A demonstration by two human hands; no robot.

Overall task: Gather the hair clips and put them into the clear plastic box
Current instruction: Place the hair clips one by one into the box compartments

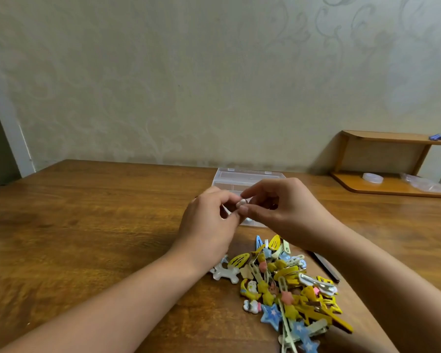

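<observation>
Hands meet over box (239, 178) at far centre: left hand (209, 225) and right hand (280, 210) both pinch one small pale clip (241, 203), likely closing it before dropping. Clip pile (288, 284) lies near, right of centre, within reach.

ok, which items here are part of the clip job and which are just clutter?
Job:
- pile of hair clips
- clear plastic box
- small pale clip pinched by left hand and right hand

Lying about:
- wooden shelf
- tape roll
- dark pen-like item
</observation>
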